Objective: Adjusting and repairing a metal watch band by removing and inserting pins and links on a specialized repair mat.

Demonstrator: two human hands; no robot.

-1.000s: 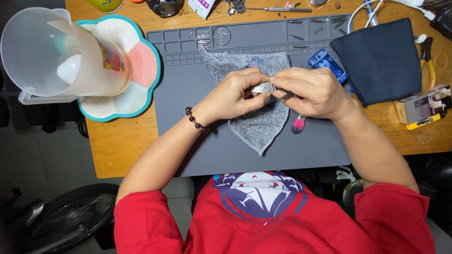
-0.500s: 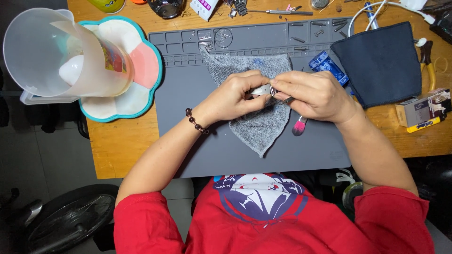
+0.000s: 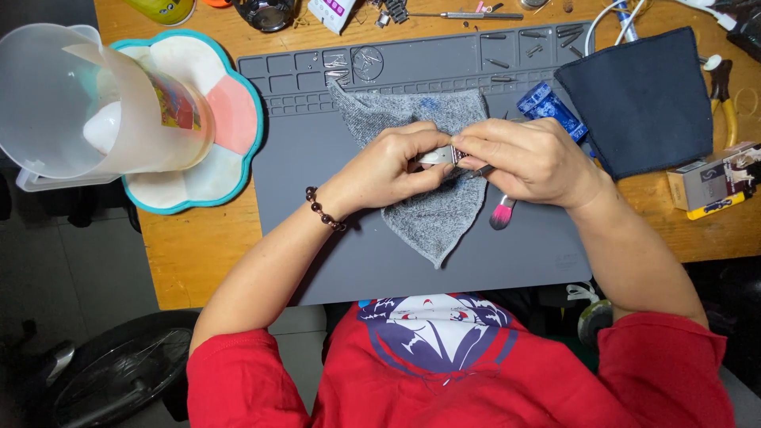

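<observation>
Grey knit cloth [image 3: 434,202] on the silicone mat [image 3: 317,198] cushions a small metal part [image 3: 444,156] pinched over it by the left hand [image 3: 392,165]. The right hand [image 3: 527,158] pinches a slim tool [image 3: 474,170] against that part; a pink brush [image 3: 502,214] lies just right of the cloth.

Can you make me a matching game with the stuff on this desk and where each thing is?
Things:
1. grey cloth
2. clear jug
3. dark blue pouch
4. pink brush

Places:
A. on the flower-shaped tray
B. under both hands, on the grey mat
C. sticking out below the right hand
D. far right of the mat, partly on the wooden desk

Pairs: 1-B, 2-A, 3-D, 4-C
</observation>
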